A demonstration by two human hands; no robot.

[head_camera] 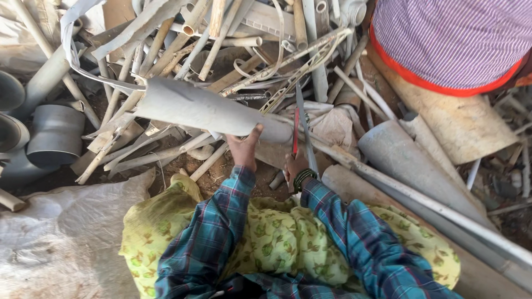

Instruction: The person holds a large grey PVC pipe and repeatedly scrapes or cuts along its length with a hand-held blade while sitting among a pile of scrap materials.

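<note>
Bare brown dirt ground point(219, 169) lies under daylight, heaped with scrap pipes point(183, 41) and white sacking point(61, 243).

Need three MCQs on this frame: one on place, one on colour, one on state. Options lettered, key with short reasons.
1. Where does the left hand rest?
A. On the near end of the large grey pipe
B. On the white sack
C. On the other person's striped shirt

2. What colour is the handle of the blade tool in the right hand?
A. Blue
B. Red
C. Yellow

3. How does the large grey pipe lie?
A. Standing upright
B. Roughly crosswise on top of the scrap pile
C. Buried under the sack

Key: 1 A, the thumb and fingers press against the pipe's near end. 2 B, a red strip shows just above the gripping fingers. 3 B, the pipe sits across thinner pipes and strips, fully in view.
</note>
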